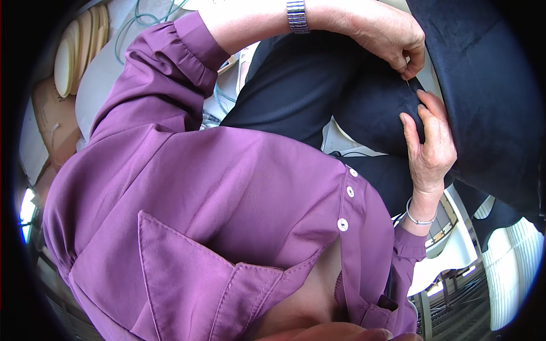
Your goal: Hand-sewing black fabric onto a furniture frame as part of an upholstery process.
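Now the left hand [405, 54], narrowed to a pinch, grips a thin, pale, needle-like sliver [408, 83] at the smooth black cloth [375, 108]; against that cloth, the right hand [430, 136] rests, thumb spread from its fingers.

Purple shirt [227, 170], white buttons [342, 224], metal wristband [297, 16]

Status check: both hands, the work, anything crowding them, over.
Left hand pinching a thin, needle-like sliver. Right hand open, fingertips at black cloth. Large dark surface close on the right.
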A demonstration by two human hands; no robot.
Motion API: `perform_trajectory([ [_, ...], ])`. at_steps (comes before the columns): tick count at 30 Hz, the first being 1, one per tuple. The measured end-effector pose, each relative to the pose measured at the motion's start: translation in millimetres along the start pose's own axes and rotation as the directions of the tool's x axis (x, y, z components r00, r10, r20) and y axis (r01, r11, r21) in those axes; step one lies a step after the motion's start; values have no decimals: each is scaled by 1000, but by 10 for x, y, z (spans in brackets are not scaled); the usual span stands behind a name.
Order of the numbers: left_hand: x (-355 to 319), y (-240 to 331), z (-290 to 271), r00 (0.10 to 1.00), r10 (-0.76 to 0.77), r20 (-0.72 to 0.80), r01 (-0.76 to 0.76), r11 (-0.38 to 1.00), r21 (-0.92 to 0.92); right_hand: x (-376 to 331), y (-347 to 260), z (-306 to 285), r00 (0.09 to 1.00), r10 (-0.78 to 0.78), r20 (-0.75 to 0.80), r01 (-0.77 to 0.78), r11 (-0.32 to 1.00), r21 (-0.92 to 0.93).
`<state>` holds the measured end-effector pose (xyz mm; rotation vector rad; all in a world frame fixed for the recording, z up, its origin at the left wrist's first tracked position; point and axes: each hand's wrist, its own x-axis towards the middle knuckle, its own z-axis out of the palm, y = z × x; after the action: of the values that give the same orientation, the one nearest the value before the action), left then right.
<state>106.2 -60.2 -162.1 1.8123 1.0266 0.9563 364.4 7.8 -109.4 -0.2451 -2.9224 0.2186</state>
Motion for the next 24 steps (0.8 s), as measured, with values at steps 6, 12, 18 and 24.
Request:
perform_trajectory([
  [6,72,-50,-26,996,-58,60,59,998,-17,-17,-4,11,999,41,30,-42,999,25],
  [12,37,-43,-55,994,-88,72,88,996,-4,16,-20,8,997,52,52,-55,996,65],
  [18,109,-145,9,993,-16,114,11,999,42,3,-13,8,997,48,62,-52,997,56],
  [24,181,-246,15,984,64,168,-105,963,247,25,8,16,997,18,69,-20,999,27],
])
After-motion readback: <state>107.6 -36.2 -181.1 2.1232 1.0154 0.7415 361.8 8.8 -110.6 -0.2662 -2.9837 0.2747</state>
